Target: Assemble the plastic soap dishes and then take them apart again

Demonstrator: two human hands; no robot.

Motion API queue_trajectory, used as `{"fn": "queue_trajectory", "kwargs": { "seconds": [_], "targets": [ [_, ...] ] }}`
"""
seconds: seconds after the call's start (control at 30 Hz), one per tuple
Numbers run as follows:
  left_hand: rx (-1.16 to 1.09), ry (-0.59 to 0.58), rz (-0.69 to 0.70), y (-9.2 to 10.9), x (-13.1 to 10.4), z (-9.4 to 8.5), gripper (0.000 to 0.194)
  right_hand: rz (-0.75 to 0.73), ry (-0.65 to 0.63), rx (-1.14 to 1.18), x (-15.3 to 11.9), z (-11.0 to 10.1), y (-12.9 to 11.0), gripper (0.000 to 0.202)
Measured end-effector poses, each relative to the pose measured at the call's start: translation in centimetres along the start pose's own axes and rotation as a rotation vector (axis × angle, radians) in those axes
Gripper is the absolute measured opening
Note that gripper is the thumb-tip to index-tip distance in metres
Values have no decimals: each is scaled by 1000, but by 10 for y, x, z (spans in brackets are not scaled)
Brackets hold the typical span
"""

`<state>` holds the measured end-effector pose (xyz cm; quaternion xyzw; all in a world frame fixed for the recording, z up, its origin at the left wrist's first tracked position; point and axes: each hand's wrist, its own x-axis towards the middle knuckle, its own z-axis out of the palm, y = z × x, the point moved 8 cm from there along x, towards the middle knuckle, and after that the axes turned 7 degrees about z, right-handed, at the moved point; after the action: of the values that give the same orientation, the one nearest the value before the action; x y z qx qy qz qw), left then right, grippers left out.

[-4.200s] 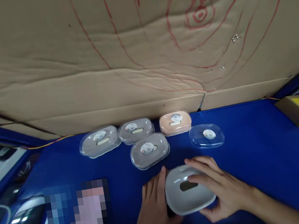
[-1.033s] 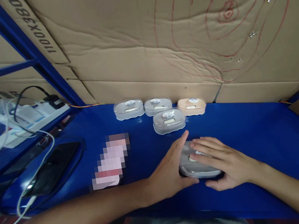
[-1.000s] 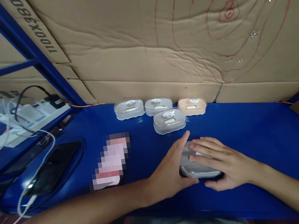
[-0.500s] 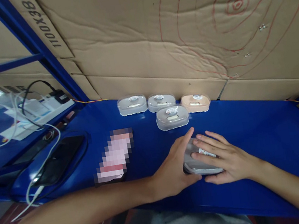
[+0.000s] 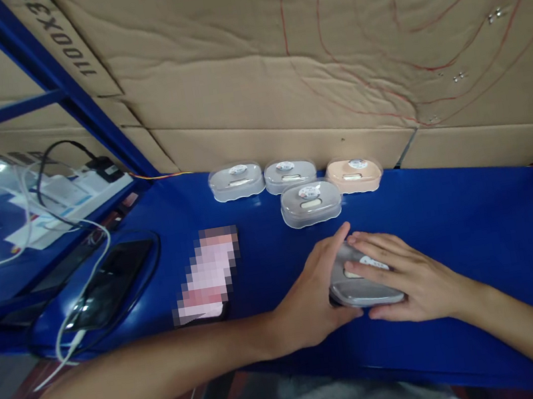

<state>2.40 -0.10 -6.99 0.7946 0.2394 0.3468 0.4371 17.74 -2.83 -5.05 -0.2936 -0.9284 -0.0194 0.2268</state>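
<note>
A grey oval case with a clear cover [image 5: 366,293] and a round white sticker lies between my two hands, close to the table's front edge. My left hand [image 5: 312,293] wraps its left side, thumb along the near edge and fingers behind. From the right, my right hand [image 5: 404,272] grips it, with fingers laid over the top and the thumb at the near side. Beyond my hands sits a similar grey case [image 5: 312,204]. Two more grey cases, one at the left [image 5: 236,184] and one in the middle [image 5: 290,177], stand behind it, beside a peach case [image 5: 354,176].
On the blue table [image 5: 481,246] a phone with a blurred screen [image 5: 210,272] lies left of my hands. Farther left are a dark phone [image 5: 111,285] with a white cable and a power strip [image 5: 66,211]. A cardboard wall [image 5: 223,51] closes off the back.
The camera view has shifted slightly. My right hand's fingers sit closer together over the case, while both hands stay around it in about the same place.
</note>
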Motion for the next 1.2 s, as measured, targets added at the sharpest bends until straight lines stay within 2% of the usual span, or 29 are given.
{"fn": "queue_trajectory", "kwargs": {
  "seconds": [0.33,0.5,0.73,0.9,1.07,1.2],
  "targets": [
    [28,-73,-53,-5,-4,-1,132,58,-100,24,2,-10,1,77],
    [4,-83,-17,-4,-2,3,126,9,-125,10,-3,-12,-6,76],
    [83,-94,88,-2,5,0,127,126,-165,-14,-5,-11,7,77],
    [152,-187,137,2,5,0,128,80,-148,18,-4,-7,-3,76],
    [205,-200,114,4,5,-4,126,205,-114,43,-3,-8,4,79],
    [214,-215,100,7,5,-4,125,152,-93,45,-4,-12,0,79]
  ]
}}
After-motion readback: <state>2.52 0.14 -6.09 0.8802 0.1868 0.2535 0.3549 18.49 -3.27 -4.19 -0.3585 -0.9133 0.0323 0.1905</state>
